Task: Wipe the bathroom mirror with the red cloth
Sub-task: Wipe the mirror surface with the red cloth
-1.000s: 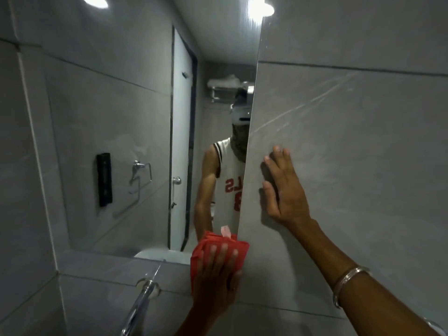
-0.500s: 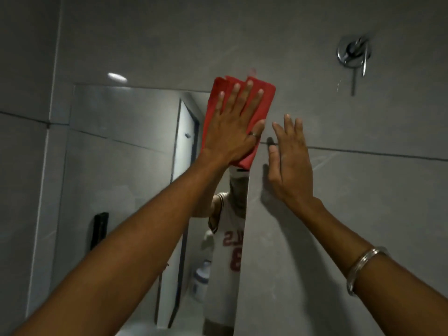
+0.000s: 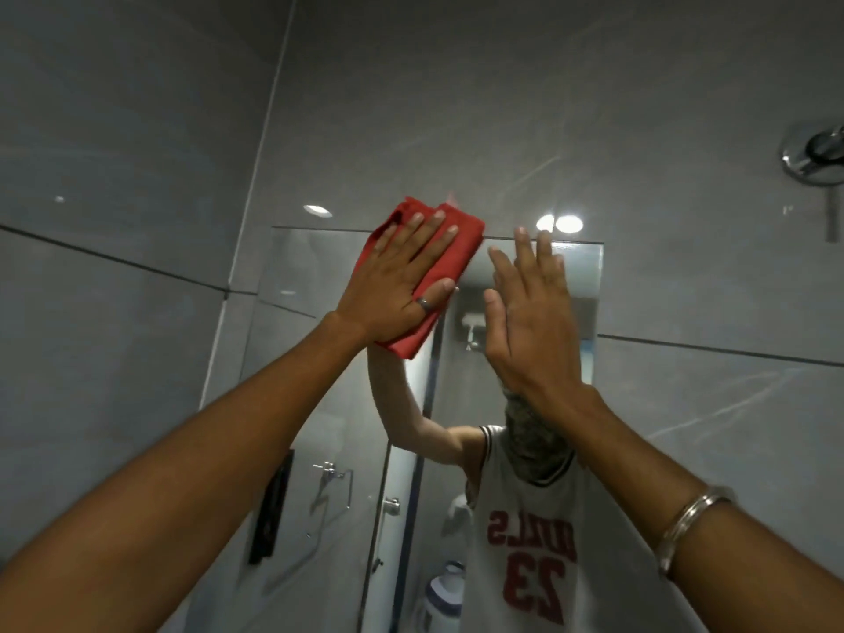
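The bathroom mirror (image 3: pixel 319 358) hangs on a grey tiled wall, and its top edge runs across the middle of the head view. A folded red cloth (image 3: pixel 456 262) lies over that top edge, left of centre. My left hand (image 3: pixel 392 285) presses flat on the cloth with spread fingers and holds it against the glass; there is a ring on one finger. My right hand (image 3: pixel 530 322) is raised beside it, flat and with nothing in it, in front of the mirror's upper right part. Whether it touches the glass I cannot tell. A metal bangle is on my right wrist.
A chrome wall fitting (image 3: pixel 817 153) sticks out of the tiles at the upper right. The glass reflects a person in a white jersey, a door, a towel ring and a black wall unit. Grey tile surrounds the mirror on all sides.
My left hand swept the cloth from the mirror's bottom up to its top edge, then a little left. My right hand left the wall tile and now sits before the glass.
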Demonstrator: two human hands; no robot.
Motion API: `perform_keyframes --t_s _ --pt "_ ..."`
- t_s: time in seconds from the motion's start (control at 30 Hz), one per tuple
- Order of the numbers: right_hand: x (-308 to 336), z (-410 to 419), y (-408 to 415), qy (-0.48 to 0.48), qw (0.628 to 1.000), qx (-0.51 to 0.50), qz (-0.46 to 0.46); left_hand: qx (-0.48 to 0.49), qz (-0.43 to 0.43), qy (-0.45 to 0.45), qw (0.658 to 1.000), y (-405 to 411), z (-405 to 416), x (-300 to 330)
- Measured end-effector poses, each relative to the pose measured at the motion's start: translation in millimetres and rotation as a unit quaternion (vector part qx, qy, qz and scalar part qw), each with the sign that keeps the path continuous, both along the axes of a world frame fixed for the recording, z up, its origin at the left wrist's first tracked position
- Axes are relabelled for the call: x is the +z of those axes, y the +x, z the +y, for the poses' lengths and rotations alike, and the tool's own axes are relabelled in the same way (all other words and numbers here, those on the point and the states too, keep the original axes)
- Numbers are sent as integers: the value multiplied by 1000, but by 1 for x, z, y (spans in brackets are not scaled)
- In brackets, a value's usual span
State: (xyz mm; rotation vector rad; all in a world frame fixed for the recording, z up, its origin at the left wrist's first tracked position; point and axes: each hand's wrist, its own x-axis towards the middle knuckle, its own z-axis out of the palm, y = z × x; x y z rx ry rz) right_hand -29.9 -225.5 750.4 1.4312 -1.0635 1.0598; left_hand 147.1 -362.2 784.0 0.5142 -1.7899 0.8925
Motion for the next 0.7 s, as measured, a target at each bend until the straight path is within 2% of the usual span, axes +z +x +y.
perform_keyframes --t_s 0.17,0.27,0.4,0.5,0.53,0.57,0.63,0.67,0.7 --pt "4 -43 48 6 998 -9 60 10 102 81 991 80 -47 -12" --pt "-1 -61 64 -2 997 -13 81 -18 205 142 968 110 -66 -22" --pt "-9 -67 70 -16 997 4 79 -41 307 186 933 101 -60 -22" --pt "-30 -66 69 -8 997 5 81 -8 374 227 899 80 -48 -53" --pt "-37 -65 67 -8 996 1 84 -5 365 224 904 73 -46 -69" --pt "-43 -64 66 -5 996 -6 90 -8 327 206 922 71 -45 -89" --pt "-55 -61 64 9 995 -9 99 -17 209 158 965 76 -44 -133" --pt "-61 -59 63 13 995 -9 103 -20 172 143 974 82 -47 -155" --pt "-67 -56 63 16 995 -6 103 -23 178 145 973 88 -50 -175"
